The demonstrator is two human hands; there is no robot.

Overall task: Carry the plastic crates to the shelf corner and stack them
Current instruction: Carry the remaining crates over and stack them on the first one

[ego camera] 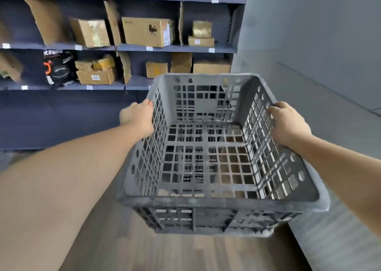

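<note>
Grey plastic crate (208, 153) held in the air above wooden floor (165, 254), near shelf (175, 48) end and wall (319, 33). Left hand (137, 117) and right hand (287, 123) curled over opposite rims, fingers pressed together. Risks: rim slipping from grip; crate clipping shelf edge in the tight corner.

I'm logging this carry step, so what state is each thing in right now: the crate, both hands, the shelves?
Crate: empty, upright, lifted off the floor, held at both side walls.
Left hand: grips the crate's left rim.
Right hand: grips the crate's right rim.
Shelves: stocked with cardboard boxes, mostly closed; some flattened sheets stand upright between them.
</note>
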